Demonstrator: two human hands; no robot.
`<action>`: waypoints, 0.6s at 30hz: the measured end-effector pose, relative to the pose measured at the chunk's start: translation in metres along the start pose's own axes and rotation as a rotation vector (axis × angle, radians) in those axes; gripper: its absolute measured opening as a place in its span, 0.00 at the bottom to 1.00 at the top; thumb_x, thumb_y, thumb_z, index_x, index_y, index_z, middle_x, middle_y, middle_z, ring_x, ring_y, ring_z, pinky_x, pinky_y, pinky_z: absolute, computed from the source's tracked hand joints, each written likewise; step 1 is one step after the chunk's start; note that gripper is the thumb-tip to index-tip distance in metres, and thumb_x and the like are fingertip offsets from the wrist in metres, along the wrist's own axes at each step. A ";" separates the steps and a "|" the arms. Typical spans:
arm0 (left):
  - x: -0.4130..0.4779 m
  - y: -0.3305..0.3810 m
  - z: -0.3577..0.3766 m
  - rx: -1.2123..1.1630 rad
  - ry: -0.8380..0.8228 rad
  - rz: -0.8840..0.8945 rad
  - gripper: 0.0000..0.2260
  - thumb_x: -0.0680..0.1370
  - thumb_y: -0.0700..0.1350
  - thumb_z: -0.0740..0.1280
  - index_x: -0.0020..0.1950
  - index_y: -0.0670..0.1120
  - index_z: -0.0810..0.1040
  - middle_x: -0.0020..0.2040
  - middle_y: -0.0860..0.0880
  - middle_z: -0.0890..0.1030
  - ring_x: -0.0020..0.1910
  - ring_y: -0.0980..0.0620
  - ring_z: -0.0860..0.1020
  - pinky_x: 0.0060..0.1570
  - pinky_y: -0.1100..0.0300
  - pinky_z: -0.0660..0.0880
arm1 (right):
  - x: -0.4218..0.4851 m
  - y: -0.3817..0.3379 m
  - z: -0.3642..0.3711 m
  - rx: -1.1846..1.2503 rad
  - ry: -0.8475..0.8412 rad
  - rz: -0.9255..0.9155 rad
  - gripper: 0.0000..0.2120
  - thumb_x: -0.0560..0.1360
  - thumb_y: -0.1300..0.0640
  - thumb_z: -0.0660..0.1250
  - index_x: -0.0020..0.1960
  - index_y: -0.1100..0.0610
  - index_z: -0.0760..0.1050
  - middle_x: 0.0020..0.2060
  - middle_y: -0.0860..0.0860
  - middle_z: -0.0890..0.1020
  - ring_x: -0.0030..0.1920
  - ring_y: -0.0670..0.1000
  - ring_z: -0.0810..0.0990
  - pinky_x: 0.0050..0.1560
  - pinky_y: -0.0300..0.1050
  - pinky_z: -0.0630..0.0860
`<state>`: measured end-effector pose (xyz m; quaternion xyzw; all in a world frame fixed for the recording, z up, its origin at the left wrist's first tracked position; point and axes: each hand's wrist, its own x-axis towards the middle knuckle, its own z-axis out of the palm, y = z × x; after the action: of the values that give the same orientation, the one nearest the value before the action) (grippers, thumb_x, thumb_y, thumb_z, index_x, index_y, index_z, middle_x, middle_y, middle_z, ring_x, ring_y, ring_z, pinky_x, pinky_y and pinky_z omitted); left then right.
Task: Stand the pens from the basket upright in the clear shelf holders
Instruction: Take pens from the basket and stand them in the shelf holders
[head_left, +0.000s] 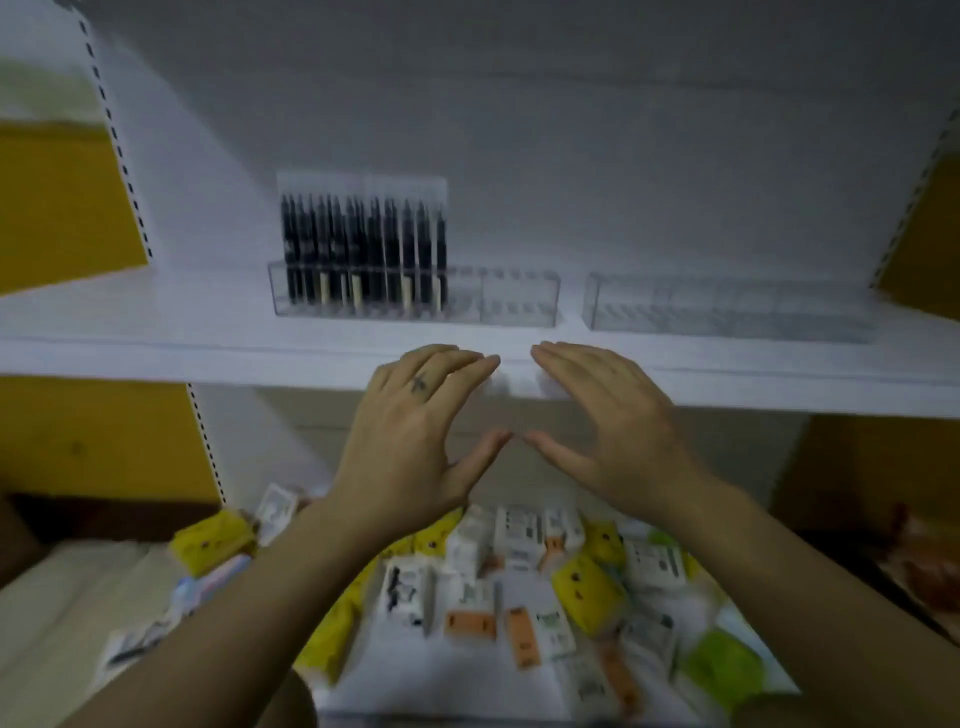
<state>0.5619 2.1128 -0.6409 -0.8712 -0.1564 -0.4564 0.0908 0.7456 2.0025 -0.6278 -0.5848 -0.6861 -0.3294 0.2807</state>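
Hands are both flat with straight fingers, holding nothing. Left hand (415, 431) and right hand (608, 421) hover by the shelf (156, 353) edge, tips nearly touching. Two holders sit there. Black pens (363, 244) stand in the left holder (519, 304), too blurry to count; the right holder (727, 309) is beside it.

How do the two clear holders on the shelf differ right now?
The left holder has black pens standing upright in its left part; the right holder shows no pens. The left holder is bare only at its right end; the right holder is bare throughout. Both are clear, low boxes, side by side on the white shelf, a gap between.
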 end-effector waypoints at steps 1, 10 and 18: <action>-0.014 0.006 0.009 -0.016 -0.006 -0.002 0.23 0.76 0.56 0.66 0.66 0.45 0.76 0.61 0.48 0.78 0.63 0.46 0.73 0.58 0.52 0.69 | -0.016 -0.002 0.004 0.004 0.000 0.007 0.30 0.70 0.49 0.75 0.66 0.62 0.74 0.62 0.56 0.79 0.62 0.55 0.78 0.66 0.50 0.71; -0.127 0.042 0.087 -0.169 -0.316 -0.195 0.23 0.76 0.57 0.67 0.66 0.47 0.76 0.64 0.50 0.77 0.65 0.46 0.73 0.60 0.49 0.70 | -0.144 -0.026 0.060 0.099 -0.295 0.169 0.28 0.71 0.47 0.74 0.66 0.60 0.75 0.61 0.54 0.79 0.62 0.53 0.76 0.66 0.42 0.65; -0.219 0.068 0.154 -0.251 -0.677 -0.449 0.26 0.76 0.59 0.66 0.70 0.48 0.71 0.68 0.50 0.74 0.70 0.48 0.67 0.62 0.51 0.66 | -0.236 -0.032 0.126 0.216 -0.850 0.413 0.36 0.76 0.40 0.64 0.78 0.53 0.56 0.76 0.49 0.61 0.75 0.50 0.58 0.73 0.43 0.53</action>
<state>0.5872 2.0546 -0.9095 -0.9204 -0.3067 -0.1686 -0.1741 0.7510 1.9517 -0.8920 -0.7591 -0.6398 0.0743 0.0940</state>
